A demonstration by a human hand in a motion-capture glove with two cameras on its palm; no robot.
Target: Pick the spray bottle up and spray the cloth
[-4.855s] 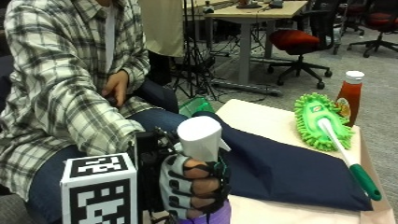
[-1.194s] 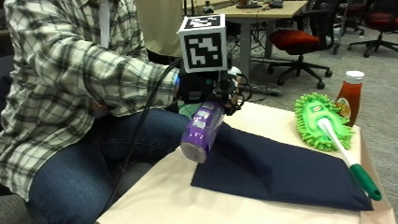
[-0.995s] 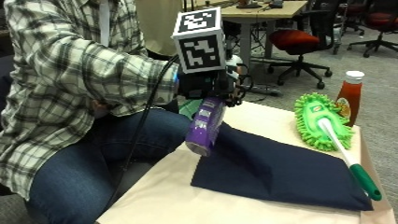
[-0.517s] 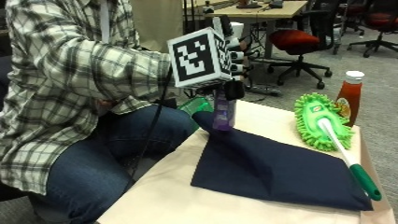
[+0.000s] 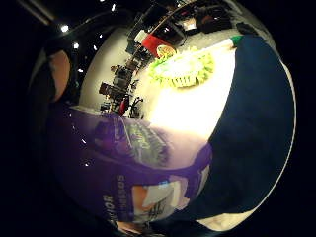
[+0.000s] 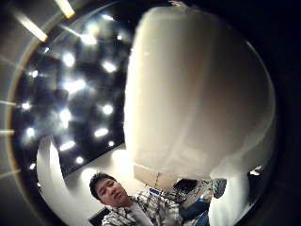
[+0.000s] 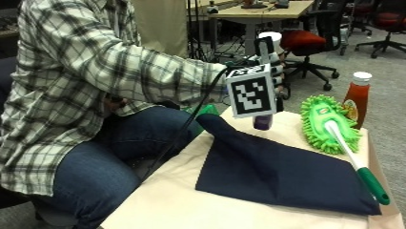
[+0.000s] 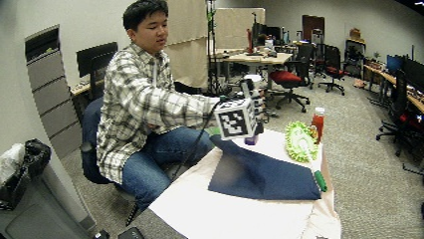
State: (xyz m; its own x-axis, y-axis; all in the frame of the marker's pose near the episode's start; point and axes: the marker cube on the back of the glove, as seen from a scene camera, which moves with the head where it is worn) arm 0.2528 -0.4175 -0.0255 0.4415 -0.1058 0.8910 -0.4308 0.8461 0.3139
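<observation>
Above the desk [image 7: 190, 200], my right hand [image 7: 274, 67] is curled around the purple spray bottle [image 7: 262, 121], held upright over the far edge of the dark cloth [image 7: 279, 174]. Rigid plastic, probably light and smooth; grip it at the neck, finger on the trigger.

The cloth [image 7: 282, 174] lies spread on the table [image 7: 171, 205], its far left corner raised near the table's far edge. Above that far edge the right hand [image 7: 274, 71] holds the spray bottle [image 7: 264, 119] upright, its base apparently just off the table, beyond the cloth. To the right of the cloth lies the duster mop [image 7: 329, 124], head far, handle running near along the cloth's right side. The sauce bottle [image 7: 356, 98] stands behind the mop head, at the far right.
</observation>
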